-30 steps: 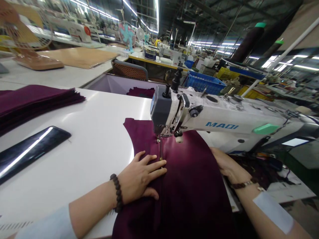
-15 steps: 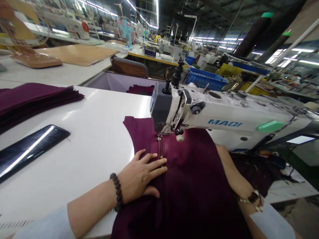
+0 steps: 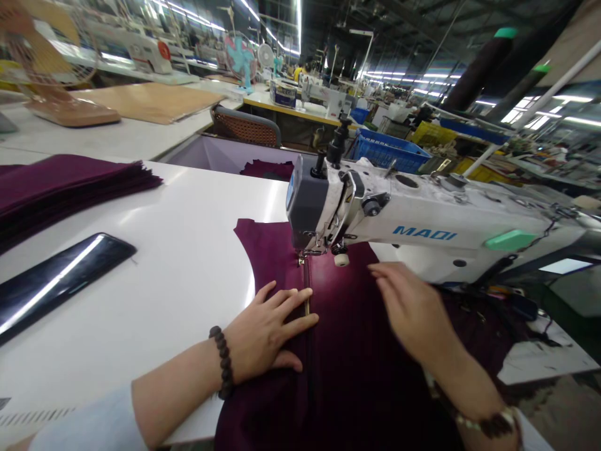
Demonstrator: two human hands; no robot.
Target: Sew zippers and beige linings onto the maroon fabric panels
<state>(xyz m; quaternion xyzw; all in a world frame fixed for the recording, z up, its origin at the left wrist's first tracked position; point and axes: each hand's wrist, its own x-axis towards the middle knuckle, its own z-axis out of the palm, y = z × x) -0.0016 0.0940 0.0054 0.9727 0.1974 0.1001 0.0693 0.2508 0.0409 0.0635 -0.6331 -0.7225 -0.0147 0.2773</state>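
Note:
A dark maroon fabric piece (image 3: 357, 369) lies under the head of a white MAQI sewing machine (image 3: 422, 222), its seam running straight toward me from the needle and presser foot (image 3: 303, 255). My left hand (image 3: 267, 332) lies flat on the fabric just left of the seam, fingers stretched out. My right hand (image 3: 413, 310) hovers over the fabric right of the seam, fingers extended toward the presser foot, a little blurred by motion and holding nothing.
A stack of maroon fabric pieces (image 3: 61, 188) sits at the far left of the white table (image 3: 178, 263). A long glossy black object (image 3: 56, 279) lies nearer me. Beyond are a brown chair back (image 3: 246, 128), a blue crate (image 3: 389, 153) and other sewing stations.
My right hand came out from under the machine arm and swung left over the fabric toward the presser foot. My left hand stayed put on the fabric.

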